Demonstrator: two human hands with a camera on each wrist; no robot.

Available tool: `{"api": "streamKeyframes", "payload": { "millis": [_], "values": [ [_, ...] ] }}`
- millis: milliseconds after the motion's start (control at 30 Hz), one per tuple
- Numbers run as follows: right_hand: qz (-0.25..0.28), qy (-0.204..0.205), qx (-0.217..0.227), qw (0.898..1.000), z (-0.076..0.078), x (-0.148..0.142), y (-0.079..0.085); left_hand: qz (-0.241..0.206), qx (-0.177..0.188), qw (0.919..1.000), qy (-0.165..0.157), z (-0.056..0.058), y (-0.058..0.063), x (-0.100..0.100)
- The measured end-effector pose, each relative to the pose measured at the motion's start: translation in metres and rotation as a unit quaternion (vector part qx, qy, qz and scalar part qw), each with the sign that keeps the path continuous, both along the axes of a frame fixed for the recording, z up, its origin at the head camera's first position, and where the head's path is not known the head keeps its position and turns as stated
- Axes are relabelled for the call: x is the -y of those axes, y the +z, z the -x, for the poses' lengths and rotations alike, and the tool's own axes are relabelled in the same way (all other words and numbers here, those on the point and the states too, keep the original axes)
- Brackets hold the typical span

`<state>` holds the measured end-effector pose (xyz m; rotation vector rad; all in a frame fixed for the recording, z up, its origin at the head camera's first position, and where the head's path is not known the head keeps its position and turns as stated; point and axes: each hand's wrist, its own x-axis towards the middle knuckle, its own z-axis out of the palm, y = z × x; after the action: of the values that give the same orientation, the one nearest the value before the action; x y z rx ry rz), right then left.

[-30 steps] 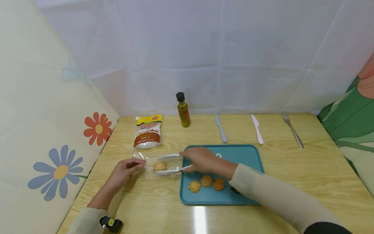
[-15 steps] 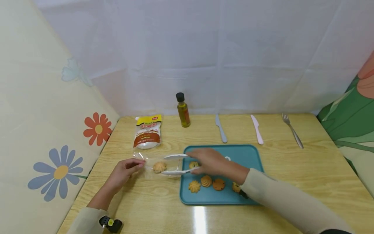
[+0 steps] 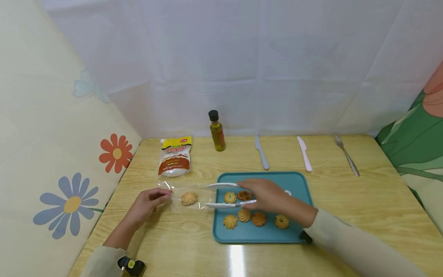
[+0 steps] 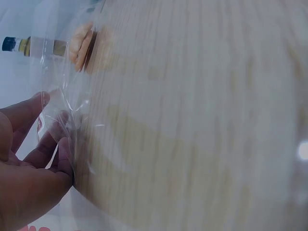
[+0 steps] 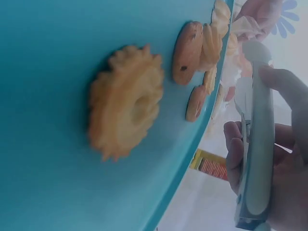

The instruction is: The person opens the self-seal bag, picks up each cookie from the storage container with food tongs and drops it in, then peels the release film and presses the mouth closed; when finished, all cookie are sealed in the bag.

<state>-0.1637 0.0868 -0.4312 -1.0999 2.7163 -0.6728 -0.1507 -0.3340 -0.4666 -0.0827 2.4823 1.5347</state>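
My left hand [image 3: 149,202] pinches the closed-looking left end of a clear plastic bag [image 3: 202,192] lying on the table. Inside the bag is one ridged cookie [image 3: 189,198]; the left wrist view shows the film over my fingertips [image 4: 62,149]. In my right hand [image 3: 266,194] is a pair of white tongs [image 3: 225,185], arms spread, nothing between the tips. Those tips overlap the bag's right end and the left rim of a teal tray [image 3: 297,182]. Several cookies sit on the tray, including a ring-shaped one [image 5: 127,103], closest in the right wrist view.
Behind the bag stands a yellow, white and brown pouch [image 3: 175,156], with an oil bottle [image 3: 217,134] to its right. A grey knife [image 3: 262,152], a pink knife [image 3: 305,154] and a fork [image 3: 347,155] lie along the back. White cloth [image 3: 207,57] hangs behind the table.
My right hand has drawn the tongs rightward, away from the cookie in the bag, uncovering more cookies on the tray. The left hand and bag stay put.
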Motion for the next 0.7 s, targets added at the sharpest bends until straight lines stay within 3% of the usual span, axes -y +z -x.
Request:
{"api": "streamKeyframes", "payload": {
  "millis": [533,700],
  "values": [
    [0.014,-0.038,-0.023,0.999,-0.023,-0.058,-0.004,0.001,-0.014,0.9999,0.0,-0.002,0.001,-0.001],
    [0.018,-0.049,-0.007,0.999,-0.031,-0.076,-0.005,0.001,-0.017,0.9999,-0.002,-0.001,0.001,0.0]
  ]
}}
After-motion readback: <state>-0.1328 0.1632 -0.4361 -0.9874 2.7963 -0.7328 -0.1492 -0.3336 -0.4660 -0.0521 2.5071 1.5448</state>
